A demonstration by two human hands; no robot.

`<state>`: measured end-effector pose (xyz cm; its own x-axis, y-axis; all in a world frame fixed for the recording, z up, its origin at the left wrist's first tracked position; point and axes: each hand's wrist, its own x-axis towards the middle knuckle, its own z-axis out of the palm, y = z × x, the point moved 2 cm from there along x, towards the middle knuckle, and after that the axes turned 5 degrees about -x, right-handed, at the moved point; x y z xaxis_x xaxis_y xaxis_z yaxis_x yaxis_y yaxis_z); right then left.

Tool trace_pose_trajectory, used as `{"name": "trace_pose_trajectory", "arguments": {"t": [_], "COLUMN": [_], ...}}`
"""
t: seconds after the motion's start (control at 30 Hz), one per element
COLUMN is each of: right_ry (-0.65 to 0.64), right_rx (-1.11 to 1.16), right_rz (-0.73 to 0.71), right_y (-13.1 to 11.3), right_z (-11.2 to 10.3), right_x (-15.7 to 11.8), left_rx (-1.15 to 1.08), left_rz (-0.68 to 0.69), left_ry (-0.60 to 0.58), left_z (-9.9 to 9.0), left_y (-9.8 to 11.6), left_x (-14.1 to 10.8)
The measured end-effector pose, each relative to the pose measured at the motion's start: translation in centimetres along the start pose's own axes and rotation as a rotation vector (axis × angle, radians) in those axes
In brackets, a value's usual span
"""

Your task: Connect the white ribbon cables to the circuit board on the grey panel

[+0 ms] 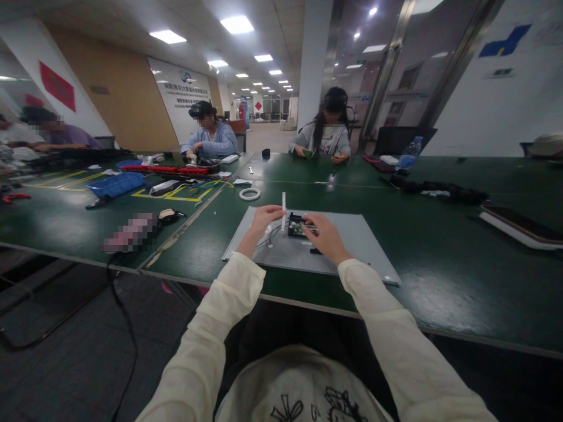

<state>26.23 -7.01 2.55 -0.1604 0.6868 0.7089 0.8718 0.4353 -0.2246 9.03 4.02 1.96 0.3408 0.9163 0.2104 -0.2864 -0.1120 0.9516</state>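
Note:
My left hand is closed on a narrow white strip, which stands upright between its fingertips. Just right of the strip, a small black frame with a circuit board rests on a flat grey panel. My right hand has its fingers on the right side of this board unit, gripping its edge. Thin grey cables run over the panel below my left hand. A small black piece lies on the panel under my right hand.
A white tape ring lies beyond the panel. Blue tray, red strip and wires are at the left. A notebook-like item and black cloth lie at the right. Several people sit across the green table.

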Motion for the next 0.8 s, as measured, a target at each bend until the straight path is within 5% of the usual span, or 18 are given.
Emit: {"name": "trace_pose_trajectory", "arguments": {"t": [0.2,0.37,0.8], "right_ry": [-0.137,-0.093,-0.066], "right_rx": [-0.23,-0.369,-0.246], "right_rz": [-0.26,-0.32,-0.416], "right_y": [-2.5,-3.0,-2.4], "right_z": [0.8,1.2,1.8], "right_x": [0.2,0.4,0.0], "left_rx": [-0.125,-0.152,-0.082], "left_rz": [-0.05,-0.128,-0.106], "left_ry": [0.031,-0.031,-0.109], "left_z": [0.6,1.4,1.1], "left_y": [0.4,0.2,-0.4], "left_x": [-0.5,-0.9,-0.6]}}
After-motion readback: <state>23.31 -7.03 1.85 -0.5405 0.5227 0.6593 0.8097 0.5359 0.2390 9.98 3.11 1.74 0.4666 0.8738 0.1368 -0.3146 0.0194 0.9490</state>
